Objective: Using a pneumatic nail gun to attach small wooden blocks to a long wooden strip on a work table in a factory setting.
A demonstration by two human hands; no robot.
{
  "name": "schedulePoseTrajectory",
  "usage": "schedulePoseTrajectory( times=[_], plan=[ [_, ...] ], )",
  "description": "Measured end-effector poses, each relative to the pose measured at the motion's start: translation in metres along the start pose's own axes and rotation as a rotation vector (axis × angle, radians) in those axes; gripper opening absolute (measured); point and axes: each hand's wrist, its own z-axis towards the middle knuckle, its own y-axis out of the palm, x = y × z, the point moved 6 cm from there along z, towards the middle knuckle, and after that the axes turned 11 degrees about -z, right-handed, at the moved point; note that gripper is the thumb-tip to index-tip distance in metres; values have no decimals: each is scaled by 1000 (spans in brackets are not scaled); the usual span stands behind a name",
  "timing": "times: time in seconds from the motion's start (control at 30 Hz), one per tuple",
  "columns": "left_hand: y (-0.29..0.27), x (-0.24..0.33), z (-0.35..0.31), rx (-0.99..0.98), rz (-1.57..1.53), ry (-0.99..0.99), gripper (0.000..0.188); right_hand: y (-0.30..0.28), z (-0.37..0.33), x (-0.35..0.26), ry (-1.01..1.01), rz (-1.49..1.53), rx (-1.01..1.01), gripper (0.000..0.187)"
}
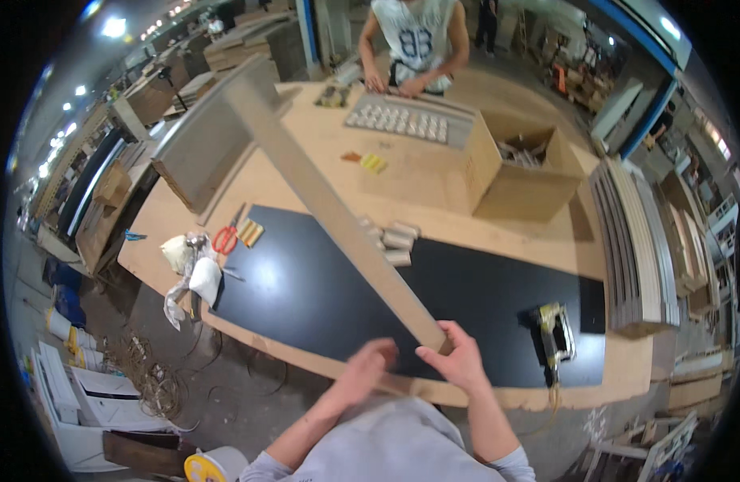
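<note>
A long, narrow wooden board (338,221) slants up and away to the left over the table, its near end in my right hand (458,359). The right thumb lies on the board's face and the fingers are round its edge. My left hand (366,371) is just left of that end, apart from the board; motion blurs its fingers. Beneath lies a black panel (305,281) on the wooden worktable. Several short pale wood pieces (399,238) sit on the panel, partly behind the board. A nail gun (554,331) with a hose rests at the panel's right end.
Red-handled scissors (224,239) and white bags (203,275) lie at the table's left. A cardboard box (518,181) of parts stands far right, beside stacked boards (627,241). A wide panel (213,140) stands on edge at the left. Another person (416,44) works across the table.
</note>
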Motion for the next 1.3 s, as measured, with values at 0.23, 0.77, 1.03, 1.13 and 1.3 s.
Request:
schedulePoseTrajectory(
  times=[0.23, 0.77, 1.03, 1.13, 1.3],
  plan=[
    [-46, -16, 38, 401, -752, -182, 82, -41, -79, 93, 157, -613, -159, 66],
    [-141, -7, -3, 493, 342, -91, 18, -45, -18, 115, 87, -888, 65, 70],
    [-139, 27, 41, 323, 916, 231, 42, -36, 5, 149, 72, -904, 390, 59],
    [-135, 23, 64, 220, 1119, 178, 55, -27, 20, 147, 9, -901, 464, 60],
    [-126, 12, 88, 98, 1235, 123, 63, 0, 38, 129, -36, -912, 534, 57]
  ],
)
